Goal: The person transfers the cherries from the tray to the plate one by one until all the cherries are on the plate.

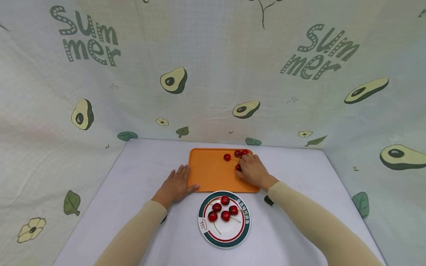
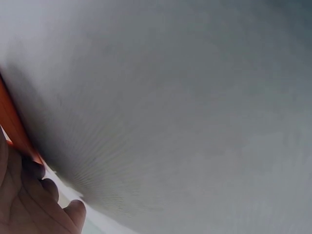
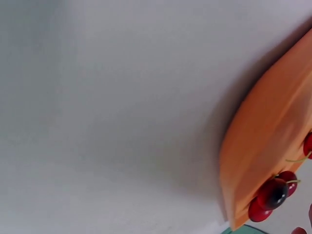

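Note:
An orange tray (image 1: 209, 170) lies on the table with several red cherries toward its back right. My right hand (image 1: 253, 170) is over the tray's right side, fingers curled, with a cherry (image 1: 238, 167) pinched between thumb and fingers. Beyond those fingers lie more cherries (image 1: 237, 153), and one cherry (image 1: 227, 157) sits a little to the left. In the right wrist view, a dark cherry (image 3: 272, 194) rests among others near the tray's rim. My left hand (image 1: 176, 184) rests at the tray's left edge, fingers straight, thumb along the front corner.
A white plate (image 1: 224, 232) with a green rim stands in front of the tray, holding several stemmed cherries (image 1: 225, 215). White cloth covers the table (image 1: 149, 159). Behind it hangs a curtain (image 1: 213, 74) printed with avocados and lettering.

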Motion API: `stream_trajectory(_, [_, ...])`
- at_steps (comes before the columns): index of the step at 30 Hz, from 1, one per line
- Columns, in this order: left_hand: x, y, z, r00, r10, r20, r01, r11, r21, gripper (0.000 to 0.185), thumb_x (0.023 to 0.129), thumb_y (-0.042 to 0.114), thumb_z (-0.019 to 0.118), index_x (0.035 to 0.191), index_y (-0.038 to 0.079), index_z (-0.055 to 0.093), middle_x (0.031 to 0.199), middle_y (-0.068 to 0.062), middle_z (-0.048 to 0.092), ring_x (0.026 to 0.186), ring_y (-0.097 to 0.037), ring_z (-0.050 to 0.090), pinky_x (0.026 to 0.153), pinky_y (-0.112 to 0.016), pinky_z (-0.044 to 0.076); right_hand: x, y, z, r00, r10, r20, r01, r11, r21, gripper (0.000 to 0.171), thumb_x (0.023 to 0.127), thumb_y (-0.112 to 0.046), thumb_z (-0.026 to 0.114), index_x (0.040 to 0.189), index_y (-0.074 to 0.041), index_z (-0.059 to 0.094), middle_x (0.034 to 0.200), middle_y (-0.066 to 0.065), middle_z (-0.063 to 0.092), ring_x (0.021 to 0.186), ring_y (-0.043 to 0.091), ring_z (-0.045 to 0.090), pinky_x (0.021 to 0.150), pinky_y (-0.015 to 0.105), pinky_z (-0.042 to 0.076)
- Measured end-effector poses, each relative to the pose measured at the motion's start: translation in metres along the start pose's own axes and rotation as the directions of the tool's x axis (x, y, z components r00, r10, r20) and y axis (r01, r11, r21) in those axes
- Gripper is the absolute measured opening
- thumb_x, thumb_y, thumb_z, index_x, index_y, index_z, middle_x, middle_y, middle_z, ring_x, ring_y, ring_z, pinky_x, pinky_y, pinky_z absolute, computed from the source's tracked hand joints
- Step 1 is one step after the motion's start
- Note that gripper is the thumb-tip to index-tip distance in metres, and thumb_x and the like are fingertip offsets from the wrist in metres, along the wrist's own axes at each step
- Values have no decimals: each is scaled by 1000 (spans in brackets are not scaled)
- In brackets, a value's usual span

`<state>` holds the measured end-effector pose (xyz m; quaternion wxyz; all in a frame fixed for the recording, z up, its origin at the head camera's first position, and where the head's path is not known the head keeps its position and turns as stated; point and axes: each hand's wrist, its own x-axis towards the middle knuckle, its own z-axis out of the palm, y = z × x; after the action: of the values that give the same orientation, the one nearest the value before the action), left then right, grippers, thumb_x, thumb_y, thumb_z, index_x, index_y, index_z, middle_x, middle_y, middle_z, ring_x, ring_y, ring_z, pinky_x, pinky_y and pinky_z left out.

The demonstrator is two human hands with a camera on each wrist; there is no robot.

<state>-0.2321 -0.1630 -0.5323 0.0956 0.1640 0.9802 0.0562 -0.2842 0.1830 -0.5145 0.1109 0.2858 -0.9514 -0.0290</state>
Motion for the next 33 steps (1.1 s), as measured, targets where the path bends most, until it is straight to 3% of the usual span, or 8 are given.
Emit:
stream_trajectory(17, [-3, -2, -1, 1000, 0, 15, 0, 1000, 29, 103, 102, 75, 41, 166, -3, 20, 174, -21, 24, 163, -38, 19, 132, -58, 17, -18, -39, -24, 1000, 0, -10, 0, 1000, 16, 42, 96, -44, 74, 116, -7, 72, 109, 9, 65, 107, 27, 52, 95, 45, 50])
stream_trajectory(24, [-2, 0, -2, 1000, 0, 4, 0, 999, 38, 102, 103, 73, 42, 166, -3, 20, 173, -21, 25, 163, -38, 20, 132, -57, 17, -36, -67, -43, 983, -152, -107, 157, 987, 34, 35, 95, -43, 75, 108, -10, 73, 101, 5, 65, 97, 23, 53, 85, 39, 46])
stream_trajectory(33, [-1, 0, 0, 1000, -3, 15, 3, 1000, 20, 102, 103, 73, 43, 166, -3, 19, 174, -22, 23, 163, -38, 20, 132, -57, 16, -74, -108, -49, 938, -334, -90, 339, 940, 48, 33, 96, -50, 71, 104, -18, 71, 97, -4, 61, 94, 15, 50, 83, 32, 43])
